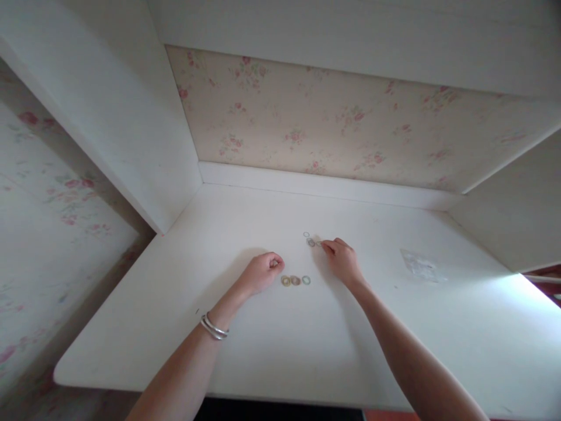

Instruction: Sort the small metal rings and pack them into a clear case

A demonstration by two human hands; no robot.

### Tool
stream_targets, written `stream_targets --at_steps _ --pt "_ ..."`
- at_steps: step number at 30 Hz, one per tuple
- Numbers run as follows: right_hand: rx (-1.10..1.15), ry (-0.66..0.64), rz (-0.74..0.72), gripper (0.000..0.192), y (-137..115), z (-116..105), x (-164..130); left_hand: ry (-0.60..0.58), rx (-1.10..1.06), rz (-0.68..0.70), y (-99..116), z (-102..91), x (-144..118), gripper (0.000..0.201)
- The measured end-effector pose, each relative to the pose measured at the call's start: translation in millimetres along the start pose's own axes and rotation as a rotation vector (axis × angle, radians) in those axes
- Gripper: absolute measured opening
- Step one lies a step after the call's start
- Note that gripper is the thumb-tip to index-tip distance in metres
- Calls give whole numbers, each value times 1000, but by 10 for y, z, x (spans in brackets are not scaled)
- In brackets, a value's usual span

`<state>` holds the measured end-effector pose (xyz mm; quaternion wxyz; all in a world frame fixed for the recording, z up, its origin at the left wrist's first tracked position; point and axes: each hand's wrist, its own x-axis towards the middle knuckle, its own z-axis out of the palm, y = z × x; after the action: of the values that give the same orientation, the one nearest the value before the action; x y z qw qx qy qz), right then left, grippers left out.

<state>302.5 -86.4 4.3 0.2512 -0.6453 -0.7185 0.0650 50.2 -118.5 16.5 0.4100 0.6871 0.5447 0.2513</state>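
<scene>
My right hand (342, 257) reaches to the middle of the white desk, its thumb and fingers pinched at the edge of a small thin greenish ring (319, 244). Just left of it lie a grey ring cluster (311, 242) and a single thin ring (306, 234). Nearer to me is a short row: yellowish rings (286, 281), brownish rings (295, 280) and a pale green ring (306, 280). Left of that row my left hand (265, 271) hovers or rests with its fingers curled to the thumb; what they hold, if anything, is hidden.
A clear plastic bag (421, 267) lies on the right of the white desk (245, 216). Side panels (118, 117) and a floral-papered back wall (298, 111) enclose the desk. A small dark sliver (197, 311) is near my left wrist.
</scene>
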Motion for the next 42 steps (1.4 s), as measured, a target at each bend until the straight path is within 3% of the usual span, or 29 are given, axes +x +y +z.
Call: stream_targets --at_steps 5,10,17,31,38,42 --pt "127 108 9 36 -113 -163 -247 -2 7 28 -34 11 8 26" --pt "188 12 -20 36 -242 -253 -604 -8 11 50 -44 8 10 26" --pt "179 -98 -58 35 -256 -171 -909 3 13 62 -74 18 20 26" --pt "-26 -39 -167 36 -220 -60 -931 6 6 46 -37 2 4 27" --pt "90 -100 -67 34 -217 -105 -906 20 8 30 -53 21 13 29" --pt "164 -64 27 32 -132 -155 -690 9 3 31 -73 30 30 27"
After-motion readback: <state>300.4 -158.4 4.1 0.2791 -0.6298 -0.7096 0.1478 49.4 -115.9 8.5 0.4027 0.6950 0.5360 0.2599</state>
